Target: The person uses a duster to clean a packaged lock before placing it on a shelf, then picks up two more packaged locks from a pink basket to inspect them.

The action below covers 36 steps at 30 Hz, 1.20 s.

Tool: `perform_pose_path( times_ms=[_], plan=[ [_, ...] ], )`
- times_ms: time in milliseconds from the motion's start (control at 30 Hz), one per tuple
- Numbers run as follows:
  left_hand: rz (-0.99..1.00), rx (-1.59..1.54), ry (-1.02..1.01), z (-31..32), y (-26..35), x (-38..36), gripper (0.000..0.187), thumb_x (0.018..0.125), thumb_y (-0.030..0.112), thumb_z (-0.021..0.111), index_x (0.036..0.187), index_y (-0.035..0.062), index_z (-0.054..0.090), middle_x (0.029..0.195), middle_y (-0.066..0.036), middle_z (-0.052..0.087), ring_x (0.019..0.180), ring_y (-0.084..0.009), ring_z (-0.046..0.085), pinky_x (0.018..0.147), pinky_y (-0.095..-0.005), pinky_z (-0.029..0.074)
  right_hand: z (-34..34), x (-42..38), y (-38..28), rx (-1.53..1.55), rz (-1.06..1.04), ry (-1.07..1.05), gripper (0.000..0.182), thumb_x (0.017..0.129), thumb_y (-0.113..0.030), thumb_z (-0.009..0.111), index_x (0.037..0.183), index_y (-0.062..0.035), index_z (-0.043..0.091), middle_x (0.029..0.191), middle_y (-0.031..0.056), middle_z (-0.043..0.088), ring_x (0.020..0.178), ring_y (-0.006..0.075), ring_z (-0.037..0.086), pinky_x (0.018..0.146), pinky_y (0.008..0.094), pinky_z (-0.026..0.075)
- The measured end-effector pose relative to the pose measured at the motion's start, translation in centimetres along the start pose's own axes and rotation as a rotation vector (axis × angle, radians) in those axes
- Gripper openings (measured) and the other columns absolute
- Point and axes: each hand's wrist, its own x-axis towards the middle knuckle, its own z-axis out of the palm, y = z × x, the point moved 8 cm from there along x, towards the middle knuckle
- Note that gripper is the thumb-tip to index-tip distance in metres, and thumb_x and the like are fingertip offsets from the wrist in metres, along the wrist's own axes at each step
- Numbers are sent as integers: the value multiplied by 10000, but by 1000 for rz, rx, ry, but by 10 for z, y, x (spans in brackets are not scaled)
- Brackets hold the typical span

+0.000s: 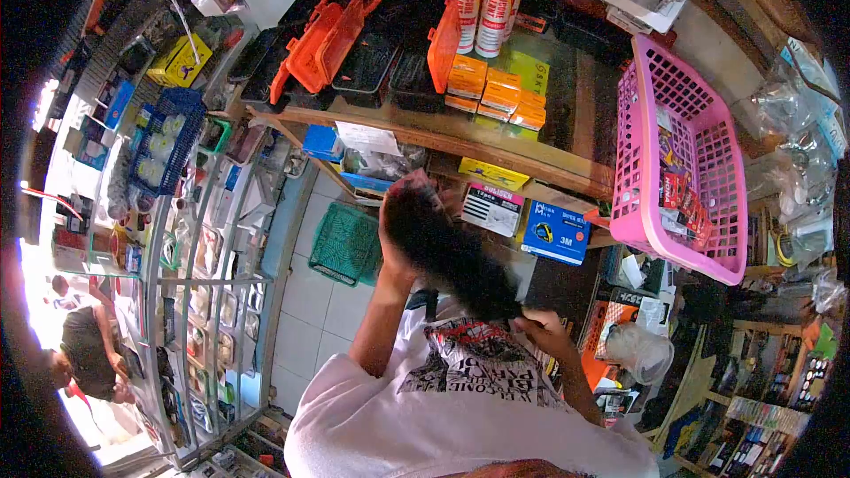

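A long, dark, fuzzy-looking object (465,252), blurred by motion, slants across the front of a white printed shirt. My left hand (394,235) is wrapped round its upper left end, with the fingers partly hidden behind it. At the lower right end my right hand (540,327) is closed on the same object, close to the shirt. Just beyond the object, boxes stand below a wooden shelf edge, among them a blue 3M box (556,232) and a white and pink box (492,210).
Above is a wooden shelf (434,130) with black and orange bins, orange boxes and sealant tubes (498,4). A pink basket (677,159) juts out at right. A green basket (343,244) sits on the tiled floor. Glass shelving and another person (91,350) are at left.
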Motion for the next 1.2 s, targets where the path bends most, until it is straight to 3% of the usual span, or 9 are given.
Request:
perform_pose_path(
  times_ms=[167,333,400,467,633,767,900,1100,1200],
  plan=[
    [-225,-150,229,13,-2,-6,542,984,492,393,1359,119,510,1323,-126,574,1227,-345,543,1057,-580,385,-3,-4,-16,103,-4,83,356,981,-271,606,727,-26,553,602,-32,436,562,48,410,501,267,323],
    [-176,-529,-395,68,16,-6,459,966,358,527,1316,62,501,1285,-115,585,1225,-234,547,1053,-423,441,-10,-7,-15,67,4,133,310,979,-222,609,746,-18,599,587,-40,455,521,40,395,470,261,300],
    [-342,-377,105,18,-10,-1,418,965,347,514,1281,74,535,1250,-105,607,1115,-270,622,956,-460,509,-7,-8,-5,93,6,141,301,976,-224,614,762,-13,620,592,-40,473,523,39,404,471,259,301],
    [-218,-274,-148,43,3,5,420,974,381,477,1262,89,571,1228,-111,621,1115,-297,619,949,-466,510,-4,-8,15,109,21,71,296,973,-227,622,771,-10,634,598,-35,491,530,39,417,478,257,306],
    [-333,-172,291,11,2,1,505,969,437,451,1333,90,485,1254,-121,607,1165,-307,577,1089,-465,392,-7,1,-16,190,42,133,283,967,-192,633,759,0,620,610,-6,528,516,44,427,472,269,323],
    [-376,-328,-293,40,1,22,517,959,469,464,1317,96,495,1212,-101,615,1155,-266,578,1063,-443,420,-10,-1,-24,218,42,42,256,960,-166,635,757,-13,607,623,-10,533,493,41,418,446,261,308],
    [-486,-180,101,12,-10,18,565,964,521,422,1393,158,484,1388,-78,533,1262,-279,518,1087,-543,366,-15,-10,-13,293,127,117,214,945,-148,648,783,-9,630,608,-23,534,479,38,414,427,249,290],
    [-453,78,-44,18,-27,19,623,920,506,509,1418,137,444,1374,-131,537,1264,-357,513,1096,-600,337,-25,-35,-21,295,104,266,192,936,-104,640,774,-6,672,653,19,609,479,45,440,427,232,317],
    [-594,-319,-168,43,-44,12,634,918,570,478,1396,154,464,1320,-198,564,1188,-414,557,1045,-614,386,-21,-53,-14,318,175,121,180,929,-89,638,775,-4,676,661,22,615,481,49,450,429,236,326]
  ],
)
